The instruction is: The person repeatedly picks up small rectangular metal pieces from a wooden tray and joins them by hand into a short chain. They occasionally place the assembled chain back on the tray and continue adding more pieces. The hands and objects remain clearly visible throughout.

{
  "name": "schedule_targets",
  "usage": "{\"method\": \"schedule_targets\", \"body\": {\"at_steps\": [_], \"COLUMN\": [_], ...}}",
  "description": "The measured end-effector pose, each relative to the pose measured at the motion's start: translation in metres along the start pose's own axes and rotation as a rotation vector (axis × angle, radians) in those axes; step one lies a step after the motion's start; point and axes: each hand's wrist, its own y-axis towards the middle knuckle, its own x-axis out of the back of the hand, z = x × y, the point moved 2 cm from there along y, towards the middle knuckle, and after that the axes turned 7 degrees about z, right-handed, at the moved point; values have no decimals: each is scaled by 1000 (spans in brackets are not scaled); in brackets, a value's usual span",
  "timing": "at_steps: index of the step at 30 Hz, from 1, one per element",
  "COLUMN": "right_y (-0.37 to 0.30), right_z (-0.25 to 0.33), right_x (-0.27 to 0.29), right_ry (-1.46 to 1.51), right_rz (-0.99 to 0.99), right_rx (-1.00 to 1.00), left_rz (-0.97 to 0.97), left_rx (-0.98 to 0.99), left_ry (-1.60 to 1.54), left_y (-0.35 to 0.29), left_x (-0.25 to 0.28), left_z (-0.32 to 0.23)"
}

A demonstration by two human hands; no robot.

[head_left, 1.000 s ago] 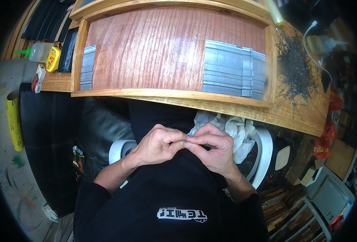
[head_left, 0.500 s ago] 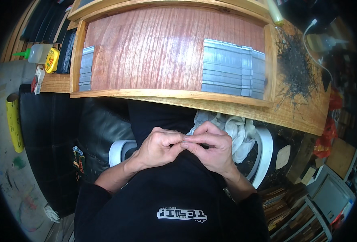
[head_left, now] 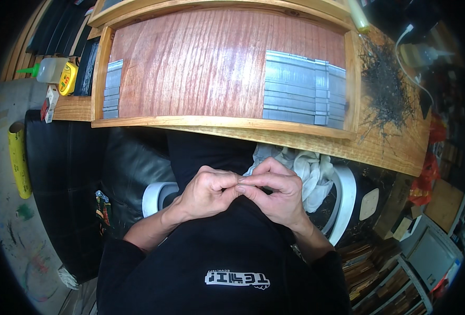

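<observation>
My left hand [head_left: 210,191] and my right hand [head_left: 277,190] meet fingertip to fingertip over my lap. Both are closed in a pinch, thumbs against forefingers. Whatever lies between the fingertips, if anything, is too small or hidden to make out. Beyond them, on the table, stands a shallow wooden tray [head_left: 219,125] with a reddish-brown wood-grain bottom. Flat silver-grey strips [head_left: 293,89] lie side by side in its right part, and a narrower group of grey strips [head_left: 112,89] lies at its left end.
Right of the tray, a heap of thin dark slivers [head_left: 384,84] covers the tabletop beside a white cable [head_left: 400,52]. A yellow bottle [head_left: 68,79] and a green-tipped bottle [head_left: 51,69] stand left. White cloth [head_left: 316,181] hangs beside a white chair arm [head_left: 343,202].
</observation>
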Motion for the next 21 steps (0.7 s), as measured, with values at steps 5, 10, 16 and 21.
{"method": "schedule_targets", "body": {"at_steps": [5, 10, 16, 21], "right_y": [1, 2, 2, 3], "right_z": [2, 3, 3, 4], "right_x": [0, 0, 1, 2], "right_ry": [0, 3, 11, 11], "right_rz": [-13, -23, -28, 2], "right_rx": [13, 10, 0, -30], "left_rz": [5, 10, 16, -32], "left_rx": [-8, -1, 6, -13], "left_ry": [-10, -15, -33, 14], "left_y": [0, 0, -1, -1], "left_x": [1, 2, 2, 1], "left_z": [1, 0, 1, -1]}}
